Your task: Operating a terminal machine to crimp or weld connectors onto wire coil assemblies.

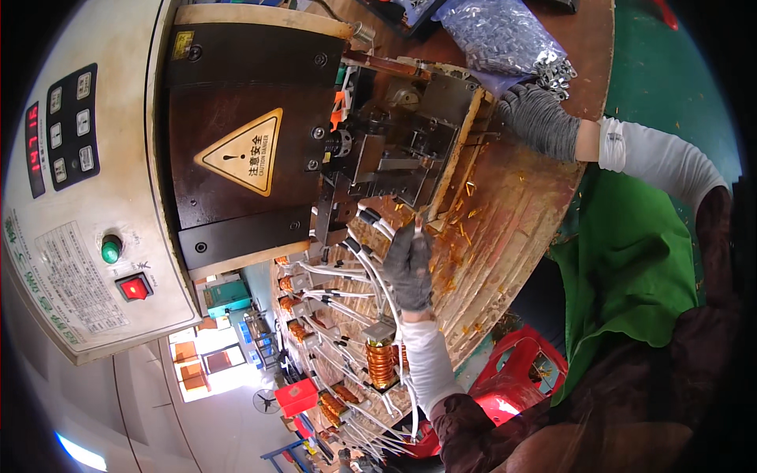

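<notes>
My left hand [410, 266], in a grey glove, is closed in a pinch at the tooling [406, 154] of a press machine [244, 94]. It appears to grip the end of a white wire; the tip is hard to make out. White wires [384, 288] with black sleeves run beside that hand toward copper-wound coils [380, 364]. My right hand [540, 122], also gloved, has curled fingers at the press's edge, next to small metal terminals [555, 72] spilling from a clear plastic bag [497, 35]. Its fingertips are partly hidden.
Brass-coloured scraps [465, 209] litter the wooden table [505, 229]. The control panel [71, 126] has a lit red switch [134, 288] and a green button. A red stool [524, 359] stands beside the table. Green cloth [631, 260] lies over my lap. A red bin [296, 397] is farther off.
</notes>
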